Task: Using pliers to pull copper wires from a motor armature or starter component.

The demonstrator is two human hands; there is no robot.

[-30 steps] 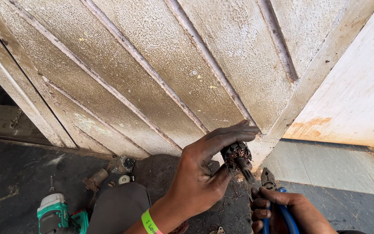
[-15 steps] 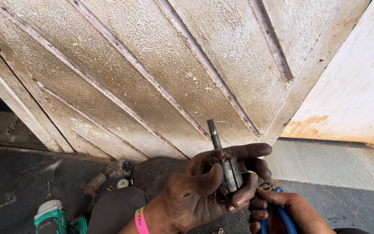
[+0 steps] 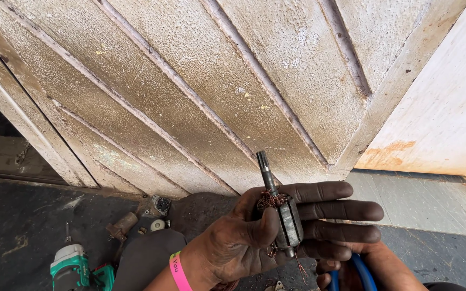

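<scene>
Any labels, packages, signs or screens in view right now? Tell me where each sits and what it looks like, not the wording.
Wristband: a narrow pink band with small dark print, on the wrist of the left hand that holds the motor armature.
Power tool: green and white body at lower left on the dark floor; no label can be made out.
No packages, signs or screens show.

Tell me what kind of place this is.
Probably an informal repair spot on the ground outdoors, beside a weathered panelled door. The left hand holds a motor armature with copper windings; a green power tool and small loose parts lie on the dark, grimy floor.
</scene>
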